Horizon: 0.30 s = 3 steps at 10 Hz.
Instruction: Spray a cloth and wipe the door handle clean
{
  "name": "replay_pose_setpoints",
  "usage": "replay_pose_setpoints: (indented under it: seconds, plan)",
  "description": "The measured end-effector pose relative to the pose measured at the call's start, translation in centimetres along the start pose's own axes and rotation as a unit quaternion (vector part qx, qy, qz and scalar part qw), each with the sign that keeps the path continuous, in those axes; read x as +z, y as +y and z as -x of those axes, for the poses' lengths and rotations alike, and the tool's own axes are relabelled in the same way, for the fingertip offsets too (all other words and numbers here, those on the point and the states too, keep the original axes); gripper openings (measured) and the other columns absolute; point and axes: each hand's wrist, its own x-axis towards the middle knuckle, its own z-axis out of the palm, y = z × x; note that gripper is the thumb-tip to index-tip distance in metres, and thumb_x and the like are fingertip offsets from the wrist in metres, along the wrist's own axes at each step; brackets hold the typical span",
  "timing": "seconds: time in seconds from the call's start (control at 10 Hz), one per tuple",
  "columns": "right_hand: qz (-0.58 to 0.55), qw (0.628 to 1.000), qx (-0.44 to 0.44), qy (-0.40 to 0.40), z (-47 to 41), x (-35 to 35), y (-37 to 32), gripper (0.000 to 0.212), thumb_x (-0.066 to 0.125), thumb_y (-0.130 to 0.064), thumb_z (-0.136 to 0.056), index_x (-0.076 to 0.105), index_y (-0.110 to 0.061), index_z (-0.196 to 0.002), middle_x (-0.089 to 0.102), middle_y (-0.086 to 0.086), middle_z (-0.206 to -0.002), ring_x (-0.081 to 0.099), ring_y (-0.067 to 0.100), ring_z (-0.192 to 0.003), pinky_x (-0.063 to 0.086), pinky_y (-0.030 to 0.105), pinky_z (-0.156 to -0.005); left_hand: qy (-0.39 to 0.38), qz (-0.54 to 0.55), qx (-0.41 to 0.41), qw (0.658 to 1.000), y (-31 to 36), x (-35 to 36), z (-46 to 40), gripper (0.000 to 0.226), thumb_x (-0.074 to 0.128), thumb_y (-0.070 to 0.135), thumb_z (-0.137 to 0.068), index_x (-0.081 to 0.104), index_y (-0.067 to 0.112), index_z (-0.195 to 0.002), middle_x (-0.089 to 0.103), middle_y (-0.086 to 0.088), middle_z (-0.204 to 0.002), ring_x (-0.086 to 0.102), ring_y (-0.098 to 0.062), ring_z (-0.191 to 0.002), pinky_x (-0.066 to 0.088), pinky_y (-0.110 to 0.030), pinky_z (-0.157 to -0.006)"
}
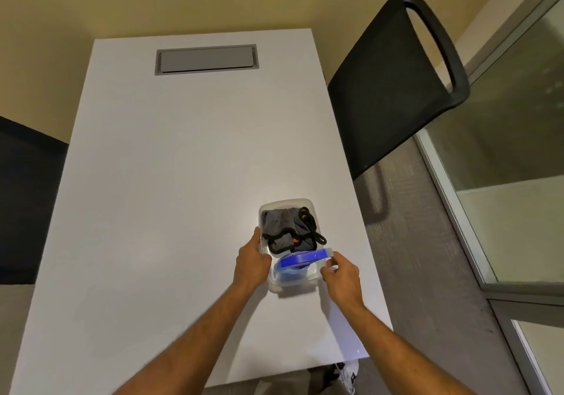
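A clear plastic container [285,203] stands on the white table [171,181] near its right edge. Inside it lies a grey cloth [279,222] with black trim. My left hand [251,262] grips the container's left wall. My right hand [340,274] holds the blue lid [300,257], tilted up over the container's near end. Something blue shows under the lid; I cannot tell what it is. No door handle is in view.
A black chair [393,83] stands close to the table's right side. A grey cable hatch [206,59] is set into the table's far end. Glass panels in metal frames [500,138] run along the right. A white shoe [348,373] shows below the table's edge.
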Motion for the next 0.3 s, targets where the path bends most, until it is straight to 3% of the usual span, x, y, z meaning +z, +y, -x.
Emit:
replay_pose_setpoints:
  seconds: [0.1,0.2,0.3]
  plan:
    - [-0.008,1.0,0.013,-0.017,0.5,-0.8,-0.2,0.048,0.063,-0.008,-0.098,0.052,-0.013,-0.144,0.064,0.013,-0.13,0.064,0.026,-0.113,0.057,0.038,-0.095,-0.01,-0.012,0.002,1.0,0.7,-0.5,0.6,0.059,0.068,0.011,-0.09,0.047,0.025,-0.145,0.066,0.004,-0.129,0.069,-0.019,-0.107,0.05,-0.021,-0.075]
    - [-0.008,1.0,0.023,-0.008,1.3,-2.9,-0.2,0.057,0.057,-0.013,-0.102,0.036,-0.017,-0.155,0.053,0.01,-0.147,0.054,0.029,-0.131,0.047,0.045,-0.109,0.006,-0.017,-0.017,1.0,2.2,-1.7,1.0,0.076,0.067,0.027,-0.095,0.028,0.016,-0.16,0.039,-0.006,-0.161,0.051,-0.028,-0.139,0.045,-0.038,-0.108]
    - [-0.009,0.998,-0.011,0.06,2.9,-7.0,-0.1,0.059,0.059,-0.014,-0.101,0.034,-0.012,-0.155,0.049,0.012,-0.151,0.05,0.029,-0.136,0.041,0.043,-0.115,0.034,-0.026,0.044,0.998,6.0,-4.2,1.0,0.076,0.066,0.027,-0.095,0.028,0.016,-0.16,0.034,-0.009,-0.164,0.048,-0.03,-0.14,0.042,-0.042,-0.113]
